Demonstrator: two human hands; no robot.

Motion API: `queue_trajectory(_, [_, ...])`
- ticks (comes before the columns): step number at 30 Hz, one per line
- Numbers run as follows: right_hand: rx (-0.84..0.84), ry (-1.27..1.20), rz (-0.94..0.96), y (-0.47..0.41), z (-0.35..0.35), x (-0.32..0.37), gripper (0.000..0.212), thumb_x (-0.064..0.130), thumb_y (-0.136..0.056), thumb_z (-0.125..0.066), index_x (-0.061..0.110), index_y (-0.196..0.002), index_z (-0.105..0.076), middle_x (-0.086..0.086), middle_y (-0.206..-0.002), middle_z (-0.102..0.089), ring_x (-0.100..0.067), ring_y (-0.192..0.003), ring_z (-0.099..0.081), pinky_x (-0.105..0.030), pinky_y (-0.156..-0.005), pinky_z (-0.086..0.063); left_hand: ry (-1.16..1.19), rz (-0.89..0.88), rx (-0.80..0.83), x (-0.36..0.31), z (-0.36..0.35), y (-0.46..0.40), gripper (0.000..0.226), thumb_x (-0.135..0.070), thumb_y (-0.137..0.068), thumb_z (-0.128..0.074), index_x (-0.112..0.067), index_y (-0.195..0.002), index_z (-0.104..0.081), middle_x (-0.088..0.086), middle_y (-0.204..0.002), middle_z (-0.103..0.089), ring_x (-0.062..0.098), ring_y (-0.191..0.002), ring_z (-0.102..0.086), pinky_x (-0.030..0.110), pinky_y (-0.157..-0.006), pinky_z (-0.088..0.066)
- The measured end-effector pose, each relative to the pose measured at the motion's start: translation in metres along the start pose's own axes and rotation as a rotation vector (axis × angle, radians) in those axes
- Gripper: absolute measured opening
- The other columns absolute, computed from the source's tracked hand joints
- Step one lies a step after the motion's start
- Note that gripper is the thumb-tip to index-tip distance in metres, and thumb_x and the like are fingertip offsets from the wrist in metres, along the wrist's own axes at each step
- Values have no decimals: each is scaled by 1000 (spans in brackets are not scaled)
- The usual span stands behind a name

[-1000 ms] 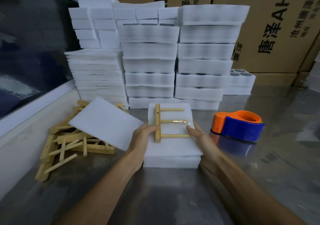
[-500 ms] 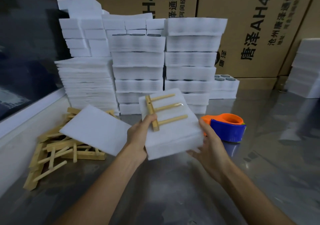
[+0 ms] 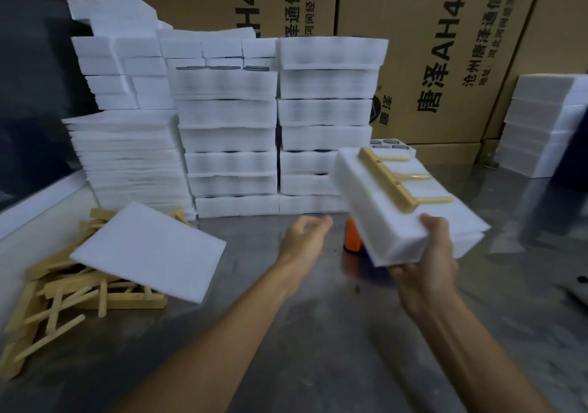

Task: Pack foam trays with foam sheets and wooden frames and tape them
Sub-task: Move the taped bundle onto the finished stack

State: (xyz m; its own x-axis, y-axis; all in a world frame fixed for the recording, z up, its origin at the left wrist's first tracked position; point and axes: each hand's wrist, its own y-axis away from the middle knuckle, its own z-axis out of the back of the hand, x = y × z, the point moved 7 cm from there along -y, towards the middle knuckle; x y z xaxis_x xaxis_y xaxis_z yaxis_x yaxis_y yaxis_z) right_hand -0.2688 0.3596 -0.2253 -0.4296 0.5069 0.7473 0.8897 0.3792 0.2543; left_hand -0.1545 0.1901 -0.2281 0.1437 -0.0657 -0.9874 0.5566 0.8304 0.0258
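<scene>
My right hand (image 3: pixel 424 260) grips the near end of a white foam tray pack (image 3: pixel 375 209) and holds it tilted in the air at the right. A wooden frame (image 3: pixel 397 178) with three prongs lies taped on its top. My left hand (image 3: pixel 307 237) hangs free to the left of the pack, fingers loosely curled, holding nothing. Behind the pack, the orange tape dispenser (image 3: pixel 353 237) is mostly hidden. A loose foam sheet (image 3: pixel 149 250) rests on a pile of wooden frames (image 3: pixel 76 295) at the left.
Tall stacks of foam trays (image 3: pixel 273 132) and foam sheets (image 3: pixel 127 158) stand at the back of the steel table (image 3: pixel 318 333). Another foam stack (image 3: pixel 544 126) sits at the far right. Cardboard boxes (image 3: pixel 429 46) form the back wall.
The pack has been lifted off the table and carried to the right. My left hand has let go of it; only my right hand holds it now.
</scene>
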Motion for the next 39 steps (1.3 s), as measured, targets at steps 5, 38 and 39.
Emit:
queue_trajectory(5, [-65, 99, 47, -54, -1, 55, 58, 34, -83, -73, 17, -133, -51, -7, -120, -68, -26, -100, -71, -51, -87, -59, -615, -268, 152, 6, -44, -18, 66, -31, -86, -65, -43, -142, -34, 3, -129, -38, 27, -126, -44, 34, -101, -37])
queue_trajectory(38, [-283, 447, 0, -288, 27, 54, 58, 38, -91, -69, 19, -140, -47, -13, -140, -48, -36, -123, -52, -46, -76, -58, -729, -326, -194, 72, 3, -80, 77, -66, -71, -69, -35, -135, -39, -13, -127, -45, 13, -123, -42, 33, -97, -27])
queue_trajectory(39, [-283, 453, 7, -290, 26, 56, 57, 37, -91, -68, 20, -141, -47, -13, -140, -49, -35, -123, -53, -46, -76, -58, -724, -320, -199, 72, 3, -81, 74, -65, -72, -69, -34, -133, -41, -13, -125, -46, 12, -121, -42, 32, -95, -27])
